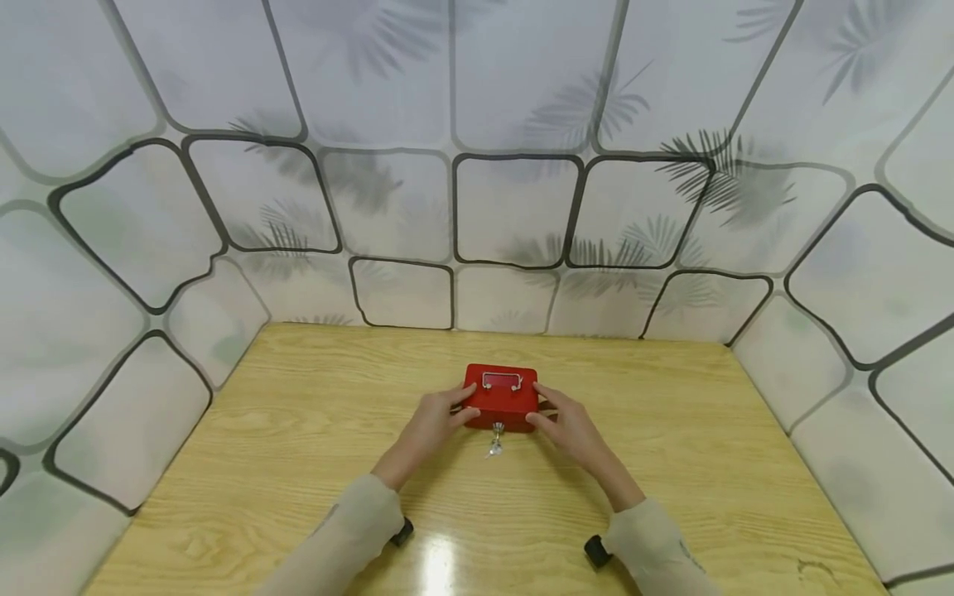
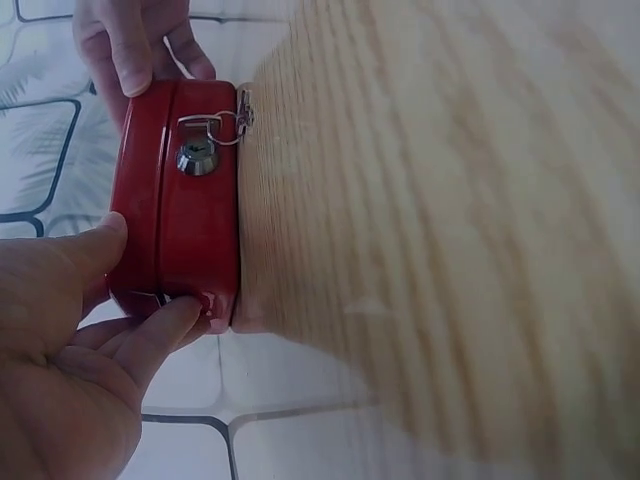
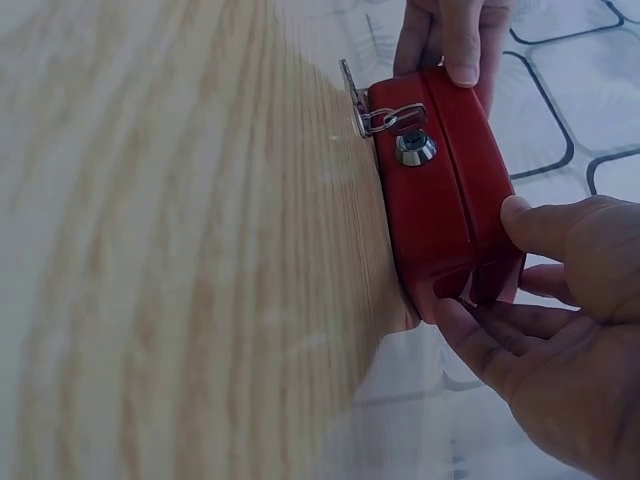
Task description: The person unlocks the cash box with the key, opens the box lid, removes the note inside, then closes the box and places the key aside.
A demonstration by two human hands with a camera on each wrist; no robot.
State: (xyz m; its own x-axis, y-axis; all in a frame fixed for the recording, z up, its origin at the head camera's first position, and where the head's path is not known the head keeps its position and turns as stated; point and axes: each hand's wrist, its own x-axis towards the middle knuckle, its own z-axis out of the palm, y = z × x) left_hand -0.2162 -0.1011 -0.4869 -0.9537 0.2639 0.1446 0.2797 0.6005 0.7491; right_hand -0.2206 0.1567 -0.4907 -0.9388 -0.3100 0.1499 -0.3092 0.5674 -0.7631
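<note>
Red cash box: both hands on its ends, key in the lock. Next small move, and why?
Probably lift the lid with the thumbs. The left hand and right hand grip opposite ends of the red cash box, thumbs by the lid seam. The lid looks shut; the key sits in the lock, whether turned is unclear.

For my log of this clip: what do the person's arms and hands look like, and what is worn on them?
Both hands, left hand and right hand, are bare, with no gloves or rings visible. Each forearm wears a light beige long sleeve, the left sleeve and the right sleeve, ending at the wrist. A small black device, blocky in shape, sits at the underside of each wrist.
</note>
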